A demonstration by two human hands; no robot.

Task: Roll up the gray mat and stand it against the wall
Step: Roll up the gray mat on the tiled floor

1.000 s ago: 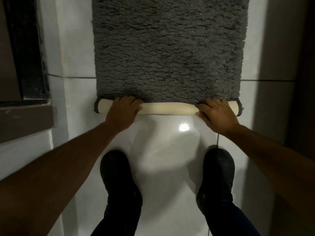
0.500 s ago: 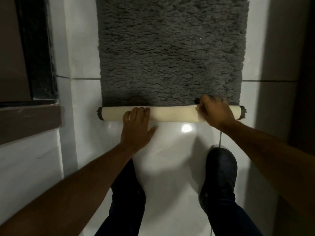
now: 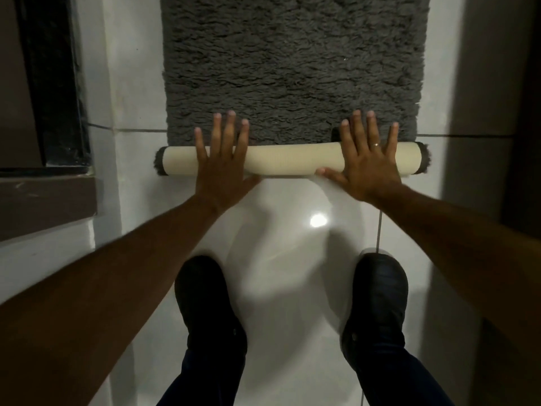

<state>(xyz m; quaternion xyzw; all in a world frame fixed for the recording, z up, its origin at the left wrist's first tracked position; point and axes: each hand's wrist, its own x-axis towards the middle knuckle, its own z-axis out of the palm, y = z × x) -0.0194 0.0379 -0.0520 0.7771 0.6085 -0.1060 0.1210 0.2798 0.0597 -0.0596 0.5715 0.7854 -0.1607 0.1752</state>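
Observation:
The gray shaggy mat (image 3: 292,68) lies flat on the white tiled floor and runs away from me. Its near end is wound into a thin roll (image 3: 289,161) with the cream backing outward and gray pile showing at both ends. My left hand (image 3: 222,168) lies flat on the left half of the roll, fingers spread and pointing forward onto the pile. My right hand (image 3: 366,162), with a ring on one finger, presses flat on the right half in the same way. Neither hand grips the roll.
My two dark shoes (image 3: 210,306) (image 3: 377,306) stand on the glossy tiles just behind the roll. A white wall with a dark frame (image 3: 52,83) and a brown ledge (image 3: 46,206) runs along the left. A shadowed wall (image 3: 491,98) closes the right side.
Both hands went from curled around the roll to flat with fingers spread on top. The roll has moved forward along the mat and grown thicker. My left foot has stepped forward.

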